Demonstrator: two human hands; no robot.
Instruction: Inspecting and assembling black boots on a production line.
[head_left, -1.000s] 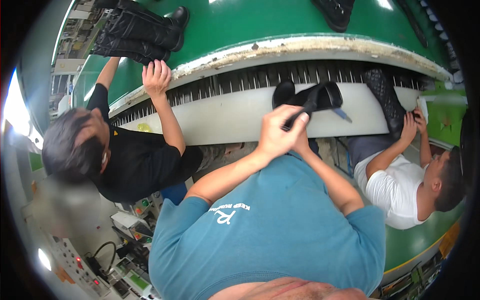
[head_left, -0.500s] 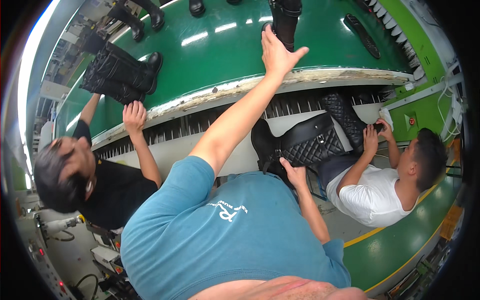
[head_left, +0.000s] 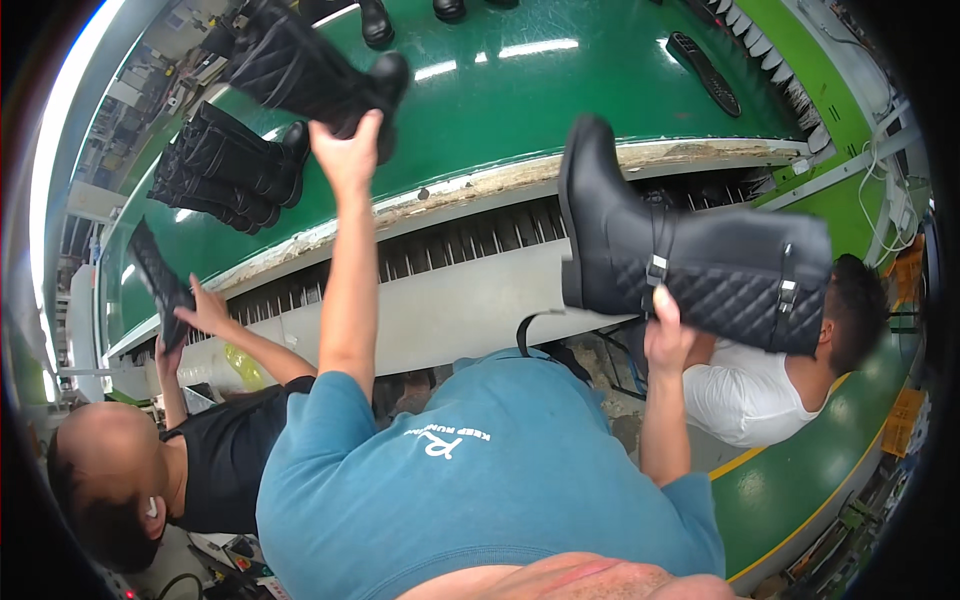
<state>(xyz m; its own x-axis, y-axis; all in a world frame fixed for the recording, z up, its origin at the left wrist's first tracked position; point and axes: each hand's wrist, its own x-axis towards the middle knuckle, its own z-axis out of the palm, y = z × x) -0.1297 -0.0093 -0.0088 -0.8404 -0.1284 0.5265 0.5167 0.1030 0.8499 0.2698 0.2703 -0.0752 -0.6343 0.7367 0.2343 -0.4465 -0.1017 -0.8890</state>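
Along the counter [head_left: 520, 105], a glossy green slab with a chipped whitish edge, we have two boots in hand at once. Below that edge runs a smooth pale board [head_left: 440, 315], and between them a dark slot lined with thin metal rods [head_left: 500, 235]. The near boot [head_left: 710, 265] looms largest: our right hand [head_left: 670, 338] holds it sideways above the board, thumb pressed near the ankle, the other fingers hidden behind it. Its foot is smooth and black, leather-like, with a blocky heel; diamond quilting covers part of the shaft, which overlaps a co-worker [head_left: 740, 410] in view. Our left hand [head_left: 345, 160] has its fingers wrapped round the foot of the far boot [head_left: 300, 65], over the counter, too blurred to tell whether it touches. We judge the step in hand to be shifting boots, one per hand; the next move calls for firm grips and shafts steered clear of neighbours. Other boots [head_left: 230, 170] sit bunched at the counter's left; a ridged sole [head_left: 703, 72] lies far right. Smallest are the near boot's narrow straps [head_left: 663, 225] and shiny, squarish buckles [head_left: 787, 291].
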